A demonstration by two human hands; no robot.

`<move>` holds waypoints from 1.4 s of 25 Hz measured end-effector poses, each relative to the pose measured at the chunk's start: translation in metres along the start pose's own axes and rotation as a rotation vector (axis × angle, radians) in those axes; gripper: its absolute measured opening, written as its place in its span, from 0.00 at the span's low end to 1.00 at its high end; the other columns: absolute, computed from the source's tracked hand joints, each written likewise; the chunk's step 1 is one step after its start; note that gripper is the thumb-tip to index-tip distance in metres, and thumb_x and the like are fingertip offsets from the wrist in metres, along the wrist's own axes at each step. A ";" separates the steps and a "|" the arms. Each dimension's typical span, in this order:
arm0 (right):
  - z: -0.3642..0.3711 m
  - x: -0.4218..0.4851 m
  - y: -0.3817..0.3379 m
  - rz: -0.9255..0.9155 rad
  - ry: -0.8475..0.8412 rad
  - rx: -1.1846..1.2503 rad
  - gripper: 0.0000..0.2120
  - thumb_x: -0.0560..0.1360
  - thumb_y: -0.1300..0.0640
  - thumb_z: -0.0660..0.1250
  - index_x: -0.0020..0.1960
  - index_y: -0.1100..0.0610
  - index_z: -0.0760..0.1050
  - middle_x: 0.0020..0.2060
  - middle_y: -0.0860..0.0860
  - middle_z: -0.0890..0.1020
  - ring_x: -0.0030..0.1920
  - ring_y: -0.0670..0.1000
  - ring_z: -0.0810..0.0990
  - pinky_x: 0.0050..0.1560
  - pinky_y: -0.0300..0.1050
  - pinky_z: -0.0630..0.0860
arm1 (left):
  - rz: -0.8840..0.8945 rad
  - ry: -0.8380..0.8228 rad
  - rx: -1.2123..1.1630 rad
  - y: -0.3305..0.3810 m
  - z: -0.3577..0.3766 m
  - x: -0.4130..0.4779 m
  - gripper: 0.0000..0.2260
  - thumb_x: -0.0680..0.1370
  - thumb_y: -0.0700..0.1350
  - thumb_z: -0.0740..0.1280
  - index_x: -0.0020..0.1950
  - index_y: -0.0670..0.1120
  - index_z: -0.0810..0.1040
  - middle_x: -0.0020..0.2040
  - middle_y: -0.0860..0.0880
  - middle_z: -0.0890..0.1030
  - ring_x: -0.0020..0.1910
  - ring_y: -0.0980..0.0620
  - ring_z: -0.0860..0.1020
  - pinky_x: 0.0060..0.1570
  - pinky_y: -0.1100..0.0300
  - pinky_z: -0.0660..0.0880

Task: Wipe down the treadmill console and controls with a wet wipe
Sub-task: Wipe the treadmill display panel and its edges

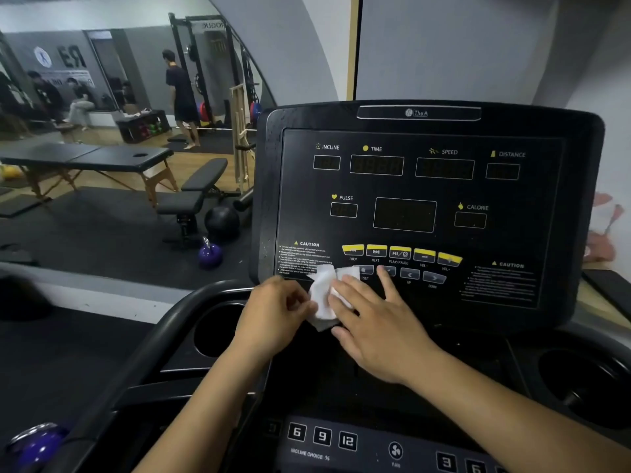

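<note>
Right up close, two bare forearms rose from the bottom edge, crossing above the lower control strip point(322, 436) with its 6, 9 and 12 incline keys. Both hands met at the foot of the treadmill console point(546, 206). The left hand point(273, 315) had its fingers curled in, pinching the left side of the wet wipe point(322, 295). The right hand point(379, 329) lay flat with its fingers straight and spread, pressing the wipe's right half down rather than gripping it, its forefinger reaching up to the grey key row. The wipe was white and crumpled. It sat on the panel's bottom edge, just below the left caution text and just under the yellow buttons point(400, 253), covering part of the grey keys beside SET. All the display windows were dark. A cup holder point(215, 331) sat left of the hands, another point(580, 387) well to the right. Off to the left, a purple kettlebell point(210, 254) stood on the floor near a black bench point(194, 196).
</note>
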State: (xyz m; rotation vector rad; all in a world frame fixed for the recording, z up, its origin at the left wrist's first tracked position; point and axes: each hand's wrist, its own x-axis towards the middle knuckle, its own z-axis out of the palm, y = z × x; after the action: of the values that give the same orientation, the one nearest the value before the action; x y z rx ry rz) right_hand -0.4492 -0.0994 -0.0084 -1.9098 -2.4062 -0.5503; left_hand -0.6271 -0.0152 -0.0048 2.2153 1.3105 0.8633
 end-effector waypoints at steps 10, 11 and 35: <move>-0.018 0.042 0.022 -0.065 -0.018 -0.157 0.30 0.80 0.39 0.39 0.78 0.50 0.52 0.78 0.53 0.46 0.78 0.52 0.41 0.68 0.72 0.35 | -0.086 -0.011 -0.231 -0.013 -0.003 0.019 0.13 0.69 0.44 0.76 0.42 0.53 0.72 0.32 0.52 0.80 0.28 0.60 0.73 0.30 0.68 0.69; -0.023 0.050 0.028 -0.083 0.000 -0.174 0.28 0.81 0.40 0.41 0.78 0.49 0.52 0.79 0.53 0.47 0.78 0.52 0.43 0.68 0.73 0.36 | -0.097 0.014 -0.228 -0.013 -0.005 0.022 0.12 0.69 0.44 0.75 0.43 0.54 0.73 0.32 0.52 0.80 0.28 0.61 0.74 0.29 0.69 0.69; -0.053 0.150 0.057 -0.240 0.198 -0.249 0.28 0.81 0.50 0.57 0.78 0.57 0.53 0.78 0.56 0.53 0.78 0.56 0.49 0.74 0.51 0.38 | -0.346 0.228 -0.619 -0.038 -0.009 0.082 0.20 0.81 0.60 0.56 0.67 0.51 0.72 0.65 0.52 0.75 0.61 0.55 0.72 0.60 0.58 0.66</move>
State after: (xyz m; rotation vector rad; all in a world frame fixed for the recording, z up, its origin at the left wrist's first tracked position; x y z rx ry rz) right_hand -0.4432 0.0369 0.0909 -1.5557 -2.5487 -1.0429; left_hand -0.6275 0.0751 0.0019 1.4034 1.2522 1.2063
